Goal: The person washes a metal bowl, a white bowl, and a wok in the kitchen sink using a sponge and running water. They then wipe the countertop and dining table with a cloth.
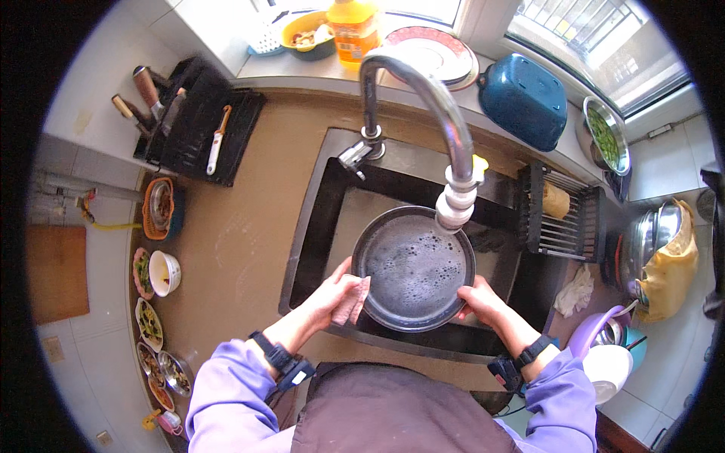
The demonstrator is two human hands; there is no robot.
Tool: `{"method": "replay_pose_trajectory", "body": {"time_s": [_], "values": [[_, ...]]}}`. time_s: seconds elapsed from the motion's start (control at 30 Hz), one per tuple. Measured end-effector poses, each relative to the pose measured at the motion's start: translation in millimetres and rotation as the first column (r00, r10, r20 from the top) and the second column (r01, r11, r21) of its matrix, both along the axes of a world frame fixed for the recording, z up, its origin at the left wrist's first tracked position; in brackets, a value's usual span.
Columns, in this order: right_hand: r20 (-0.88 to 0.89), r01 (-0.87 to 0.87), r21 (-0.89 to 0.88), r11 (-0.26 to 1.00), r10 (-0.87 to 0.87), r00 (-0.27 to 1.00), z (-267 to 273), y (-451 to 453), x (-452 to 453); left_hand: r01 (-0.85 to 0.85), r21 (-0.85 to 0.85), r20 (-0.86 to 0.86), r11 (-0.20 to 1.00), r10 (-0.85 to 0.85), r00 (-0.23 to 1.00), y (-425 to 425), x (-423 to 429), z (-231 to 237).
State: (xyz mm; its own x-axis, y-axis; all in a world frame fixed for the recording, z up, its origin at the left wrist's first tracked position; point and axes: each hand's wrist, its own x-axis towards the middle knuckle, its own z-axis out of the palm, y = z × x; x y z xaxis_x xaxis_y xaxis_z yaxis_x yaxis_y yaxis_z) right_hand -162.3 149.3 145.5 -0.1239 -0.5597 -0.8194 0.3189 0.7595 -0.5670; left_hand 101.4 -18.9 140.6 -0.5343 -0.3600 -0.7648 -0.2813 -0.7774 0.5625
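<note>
Between my hands, over the sink [362, 212], is a round dark pan [416, 272] with bubbly, foamy water in it. My left hand [342, 291] grips the pan's left rim and also holds a pink cloth [352, 301] against it. On the right, my right hand [480, 300] has its thumb on the rim and its fingers underneath. The white spout head of the curved metal faucet [456, 201] overlaps the pan's upper right edge. Whether water is running cannot be made out.
A black drying rack [566, 212] sits over the sink's right end, beside a white rag [575, 290]. Stacked bowls [609, 362] stand at the right. A black knife holder [187, 127] occupies the back left; dishes of food [150, 325] line the left edge. A blue basin [527, 102] rests on the sill.
</note>
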Motion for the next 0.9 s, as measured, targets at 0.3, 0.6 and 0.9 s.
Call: {"method": "replay_pose_trajectory", "body": {"time_s": [0.3,0.6,0.9], "values": [[-0.030,0.042,0.043,0.998,-0.040,0.999,-119,21,-41,0.058,0.162,0.019,0.985,-0.062,0.998,1,-52,-113],[-0.059,0.017,0.157,0.987,-0.007,0.998,-130,28,-24,0.156,-0.046,0.245,0.987,-0.140,0.959,-6,-50,-72],[-0.230,-0.020,-0.191,0.981,-0.024,0.973,-65,42,-17,0.010,0.052,0.011,0.999,-0.010,1.000,4,-32,-60]]}}
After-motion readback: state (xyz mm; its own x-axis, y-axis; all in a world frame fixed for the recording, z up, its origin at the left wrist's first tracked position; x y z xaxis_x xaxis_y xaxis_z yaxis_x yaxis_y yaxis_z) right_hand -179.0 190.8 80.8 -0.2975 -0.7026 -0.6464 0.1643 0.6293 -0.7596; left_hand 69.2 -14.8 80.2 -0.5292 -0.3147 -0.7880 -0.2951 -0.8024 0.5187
